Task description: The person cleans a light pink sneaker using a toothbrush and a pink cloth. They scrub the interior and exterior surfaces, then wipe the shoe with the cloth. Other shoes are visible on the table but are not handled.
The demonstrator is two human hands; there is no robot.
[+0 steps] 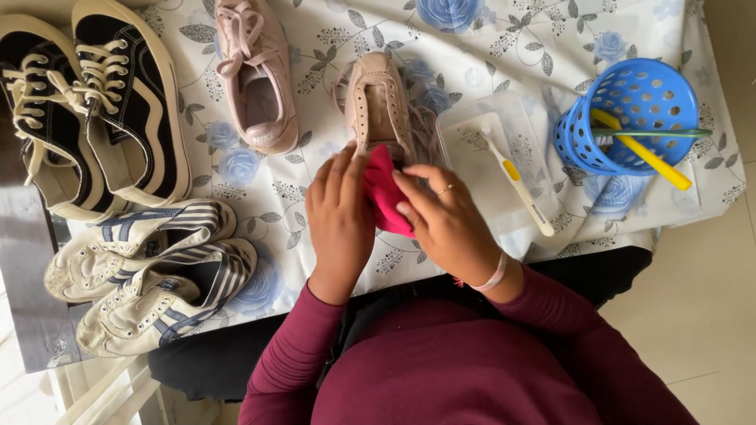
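Both hands meet over a pink cloth (pixel 386 197) at the toe end of a laceless pink sneaker (pixel 376 102) that lies sole-down in the middle of the worktop (pixel 488 47). The left hand (pixel 340 216) has its grip folded onto the left side of the cloth, fingertips reaching the shoe's toe; the right hand (pixel 445 220) pinches the cloth's right edge with thumb and fingers. To do this well, it seems wise to keep the cloth bunched firm, steady the shoe with one hand and press in short strokes with the other. Just right of the shoe lies a clear shallow tray (pixel 472 169) with a white brush (pixel 516 181) in it, and beyond that a blue perforated basket (pixel 630 110) holding a yellow-handled tool (pixel 646 153). The laced pink mate (pixel 256 75) sits to the left, then black-and-white sneakers (pixel 94 102) and striped white sneakers (pixel 150 271). A floral blue-rose sheet covers the worktop; pale floor tiles (pixel 701 315) show at right.
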